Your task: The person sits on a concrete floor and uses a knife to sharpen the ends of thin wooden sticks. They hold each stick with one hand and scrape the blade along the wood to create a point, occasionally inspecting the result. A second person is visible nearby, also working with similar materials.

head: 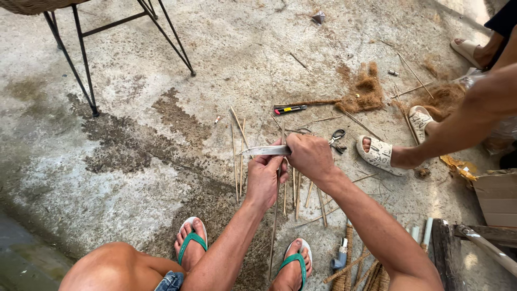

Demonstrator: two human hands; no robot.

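Thin stick (pixel 276 215) stands near-upright between the feet, low end by the floor (pixel 134 151), so its length can be worked; left hand (pixel 264 180) wraps it near the top, grip closed around it to steady it; right hand (pixel 309 156) closes on the handle of a knife (pixel 266 151), blade laid crosswise at the stick's top; spare sticks (pixel 237 156) lie just beyond, scissors (pixel 337 137) and utility cutter (pixel 290 109) near; another person's sandalled foot (pixel 379 156) at right.
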